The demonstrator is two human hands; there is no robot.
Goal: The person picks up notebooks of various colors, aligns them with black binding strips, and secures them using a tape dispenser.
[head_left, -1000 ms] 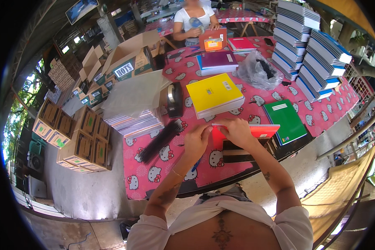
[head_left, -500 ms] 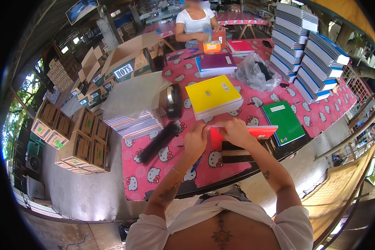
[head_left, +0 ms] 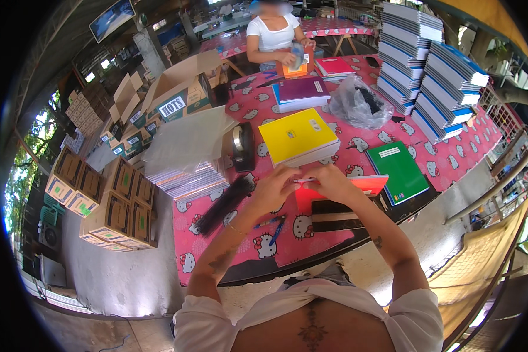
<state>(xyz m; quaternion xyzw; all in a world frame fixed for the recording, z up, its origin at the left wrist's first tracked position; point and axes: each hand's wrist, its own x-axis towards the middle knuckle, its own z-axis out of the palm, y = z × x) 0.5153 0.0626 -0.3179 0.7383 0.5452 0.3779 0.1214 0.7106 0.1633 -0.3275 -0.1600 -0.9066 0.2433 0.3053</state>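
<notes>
A red notebook (head_left: 371, 185) leans on a dark wooden block (head_left: 334, 215) near the front edge of the table. At its upper left edge my right hand (head_left: 330, 183) grips the cover with bent fingers. Close beside it, my left hand (head_left: 274, 191) is closed with its fingertips pinched at the same corner; what lies between them is too small to make out. A bundle of thin black strands (head_left: 222, 205) lies left of my left hand. Blue pens (head_left: 277, 230) rest below it. Beyond my hands sits a stack of yellow notebooks (head_left: 298, 136), and a green notebook (head_left: 398, 173) lies to the right.
Clear plastic sheets (head_left: 185, 141) cover a stack at the left, beside a black tape dispenser or punch-like tool (head_left: 242, 146). Tall notebook stacks (head_left: 408, 58) stand far right, near a plastic bag (head_left: 361, 102). Across the table a person (head_left: 273, 35) handles an orange item. Cardboard boxes (head_left: 123, 196) stand left.
My left hand has shifted slightly and turned, its fingertips coming nearer my right hand at the notebook's corner. The pens show more now. The far person's hand has moved slightly.
</notes>
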